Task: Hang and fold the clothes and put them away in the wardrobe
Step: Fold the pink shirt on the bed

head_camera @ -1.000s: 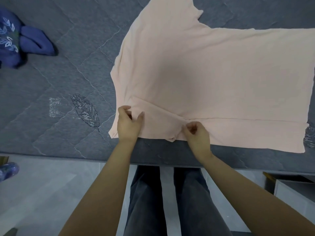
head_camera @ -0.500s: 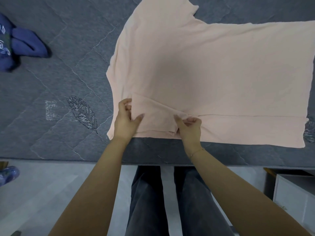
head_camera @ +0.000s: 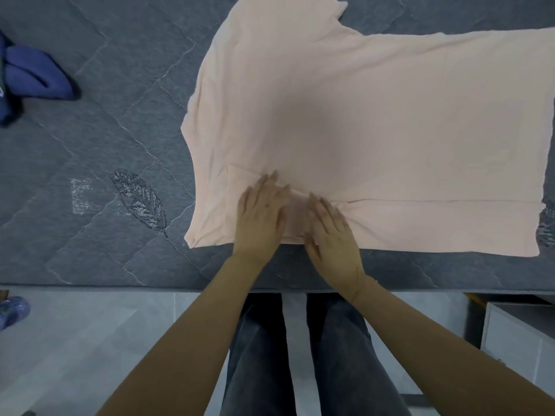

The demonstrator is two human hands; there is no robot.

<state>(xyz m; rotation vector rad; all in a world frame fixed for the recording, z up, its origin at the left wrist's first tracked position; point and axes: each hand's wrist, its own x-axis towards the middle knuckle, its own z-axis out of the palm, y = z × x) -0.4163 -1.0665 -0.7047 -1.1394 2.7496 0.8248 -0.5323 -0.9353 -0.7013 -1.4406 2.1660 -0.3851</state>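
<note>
A pale pink T-shirt (head_camera: 360, 115) lies spread flat on the grey quilted bed (head_camera: 120, 145), its near sleeve folded inward over the body. My left hand (head_camera: 261, 217) lies flat on that folded sleeve with straight fingers. My right hand (head_camera: 333, 232) presses flat beside it, fingers straight and angled to the upper left. The two hands sit close together near the shirt's near edge. Neither hand holds any cloth.
A blue garment (head_camera: 27, 76) lies bunched at the bed's far left. The bed's near edge runs across the view above a grey floor (head_camera: 90, 340). A white cabinet (head_camera: 519, 334) stands at the lower right. A blue slipper (head_camera: 13, 309) sits on the floor at the left.
Both hands let go of the pinched sleeve fold and now lie flat on it. They have shifted right and closer together.
</note>
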